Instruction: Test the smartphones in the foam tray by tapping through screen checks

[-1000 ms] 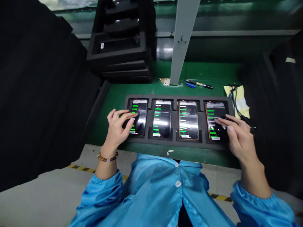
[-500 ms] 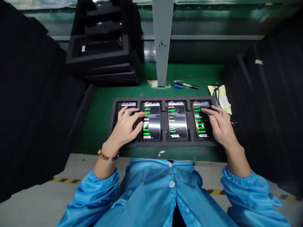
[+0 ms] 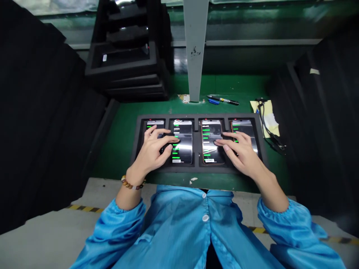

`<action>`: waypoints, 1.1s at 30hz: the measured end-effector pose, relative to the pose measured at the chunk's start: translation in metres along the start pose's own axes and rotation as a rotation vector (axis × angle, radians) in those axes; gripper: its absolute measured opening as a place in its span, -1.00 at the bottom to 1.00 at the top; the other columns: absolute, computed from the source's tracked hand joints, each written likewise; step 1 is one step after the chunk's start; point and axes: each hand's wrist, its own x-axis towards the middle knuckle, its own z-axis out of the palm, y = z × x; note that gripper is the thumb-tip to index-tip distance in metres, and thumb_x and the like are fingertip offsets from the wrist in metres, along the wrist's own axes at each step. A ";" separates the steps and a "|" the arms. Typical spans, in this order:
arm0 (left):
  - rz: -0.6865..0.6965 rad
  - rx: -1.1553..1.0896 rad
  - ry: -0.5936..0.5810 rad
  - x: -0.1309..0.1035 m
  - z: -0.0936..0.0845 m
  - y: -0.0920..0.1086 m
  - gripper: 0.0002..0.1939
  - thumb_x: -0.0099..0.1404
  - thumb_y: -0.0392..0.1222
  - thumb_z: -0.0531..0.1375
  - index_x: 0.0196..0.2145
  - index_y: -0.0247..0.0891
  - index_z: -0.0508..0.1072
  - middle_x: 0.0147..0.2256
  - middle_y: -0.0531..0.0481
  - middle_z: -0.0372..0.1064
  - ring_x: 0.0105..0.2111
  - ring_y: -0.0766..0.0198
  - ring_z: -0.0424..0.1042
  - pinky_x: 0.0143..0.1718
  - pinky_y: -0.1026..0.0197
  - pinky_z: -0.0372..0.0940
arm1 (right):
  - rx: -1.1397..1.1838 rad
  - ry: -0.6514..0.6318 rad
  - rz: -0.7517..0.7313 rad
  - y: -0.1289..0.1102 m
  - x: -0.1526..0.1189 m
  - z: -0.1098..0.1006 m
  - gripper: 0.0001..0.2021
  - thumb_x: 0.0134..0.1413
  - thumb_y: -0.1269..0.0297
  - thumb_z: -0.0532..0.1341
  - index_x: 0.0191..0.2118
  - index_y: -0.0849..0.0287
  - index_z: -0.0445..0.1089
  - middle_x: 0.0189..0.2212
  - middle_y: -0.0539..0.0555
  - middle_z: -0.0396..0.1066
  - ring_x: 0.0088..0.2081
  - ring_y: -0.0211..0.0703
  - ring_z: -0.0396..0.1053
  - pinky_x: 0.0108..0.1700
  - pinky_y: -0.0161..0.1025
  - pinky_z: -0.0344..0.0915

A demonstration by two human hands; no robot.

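Four phones with lit screens showing green text lie in separate compartments of a black foam tray (image 3: 196,170). My left hand (image 3: 155,148) is open over the leftmost phone (image 3: 155,122), partly covering it, and its index fingertip is at the screen of the second phone (image 3: 183,149). My right hand (image 3: 241,151) is open, with a fingertip at the screen of the third phone (image 3: 210,149). That hand hides part of the rightmost phone (image 3: 246,129). Whether the fingertips press the glass cannot be made out. Neither hand holds anything.
Stacked black trays (image 3: 123,69) stand at the back left. Behind the foam tray are a grey post (image 3: 195,56), a black pen (image 3: 223,100) and a blue cap (image 3: 213,101). Yellow paper (image 3: 269,119) with a black cable (image 3: 270,134) lies right. Dark stacks flank both sides.
My right hand has moved left from the rightmost phone to the third one. My left hand stays at the second phone, whose displayed text has shifted. The camera view has moved slightly.
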 end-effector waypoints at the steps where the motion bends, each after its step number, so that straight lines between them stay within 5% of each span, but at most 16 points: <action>1: -0.014 0.004 -0.017 0.000 0.001 0.000 -0.66 0.58 -0.13 0.06 0.10 -0.09 0.60 0.09 -0.02 0.63 0.30 0.00 0.43 0.58 -0.31 -0.13 | -0.022 0.013 0.023 0.000 0.005 0.004 -0.64 0.58 0.25 0.04 0.25 -0.03 0.51 0.18 0.08 0.62 0.38 0.10 0.38 0.44 0.23 0.11; 8: -0.088 0.063 -0.046 0.021 0.006 -0.001 -0.51 0.54 -0.19 0.05 0.35 -0.12 0.42 0.28 -0.05 0.53 0.41 -0.03 0.30 0.61 -0.35 -0.20 | -0.085 0.081 0.143 0.008 0.029 0.010 -0.57 0.58 0.16 0.02 0.34 0.06 0.45 0.27 0.25 0.52 0.45 0.23 0.28 0.44 0.33 0.10; 15: -0.040 0.028 -0.059 0.015 -0.003 0.005 -0.62 0.48 -0.23 0.08 0.08 -0.07 0.62 0.06 0.00 0.64 0.30 0.02 0.44 0.60 -0.31 -0.13 | -0.015 0.014 0.022 -0.002 0.009 0.006 -0.66 0.56 0.25 0.06 0.22 -0.10 0.51 0.18 0.05 0.62 0.37 0.09 0.40 0.47 0.26 0.04; 23: -0.074 0.047 -0.043 0.025 0.006 0.001 -0.51 0.48 -0.25 0.08 0.29 -0.07 0.50 0.22 -0.04 0.55 0.39 0.00 0.34 0.62 -0.36 -0.19 | -0.133 0.083 0.182 -0.001 0.028 0.014 -0.58 0.57 0.15 0.00 0.30 0.00 0.47 0.25 0.23 0.53 0.45 0.24 0.26 0.41 0.34 0.11; 30: -0.037 -0.013 -0.027 0.012 0.001 0.003 -0.60 0.47 -0.26 0.07 0.07 -0.06 0.63 0.03 0.01 0.66 0.27 0.01 0.47 0.60 -0.34 -0.10 | -0.034 0.027 0.048 -0.009 0.015 0.007 -0.64 0.56 0.22 0.05 0.24 -0.10 0.51 0.17 0.09 0.62 0.39 0.16 0.37 0.45 0.31 0.05; 33: -0.054 -0.010 -0.045 0.011 0.003 0.002 -0.57 0.45 -0.27 0.07 0.13 -0.07 0.61 0.07 0.00 0.65 0.30 0.00 0.44 0.60 -0.36 -0.13 | -0.057 0.016 0.068 -0.011 0.013 0.010 -0.62 0.55 0.23 0.04 0.24 -0.07 0.52 0.17 0.13 0.61 0.37 0.18 0.38 0.43 0.33 0.06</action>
